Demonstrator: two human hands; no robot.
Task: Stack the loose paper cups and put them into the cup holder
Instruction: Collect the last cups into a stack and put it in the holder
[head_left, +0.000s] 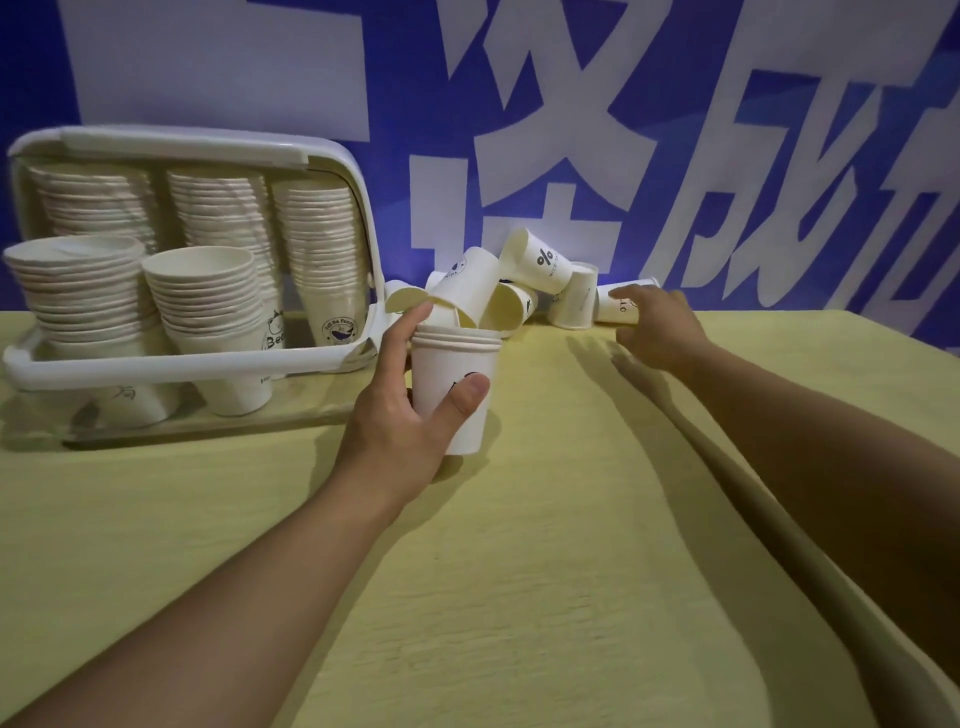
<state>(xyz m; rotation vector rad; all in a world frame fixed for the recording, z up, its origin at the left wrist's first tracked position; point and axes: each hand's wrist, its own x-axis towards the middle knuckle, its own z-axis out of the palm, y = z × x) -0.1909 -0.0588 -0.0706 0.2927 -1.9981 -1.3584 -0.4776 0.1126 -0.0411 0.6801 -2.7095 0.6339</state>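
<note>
The left hand gripped a short stack of nested paper cups, thumb across the front wall and fingers curled round the back, the stack held upright just above the yellow tablecloth and just in front of the heap of loose cups. The right hand reached to the far right end of that heap, its fingers closing over a cup lying on its side; whether it had a firm pinch yet could not be told, since the fingers hid most of the cup. The white cup holder stood to the left, tilted back, its compartments already packed with tall stacks. The main risk seemed to lie in the heap itself: the cups leaned on one another, among them the cup marked with a percent sign propped high on its neighbours, so pulling out the end one might let others roll off toward the wall or the table edge. Thin paper walls would likely crush under a hard squeeze, and a dented rim might not nest cleanly. The held stack stood touching or nearly touching the heap, and a careless shift could knock it. Loading could also go badly, as the holder looked nearly full and its front stacks leaned.
</note>
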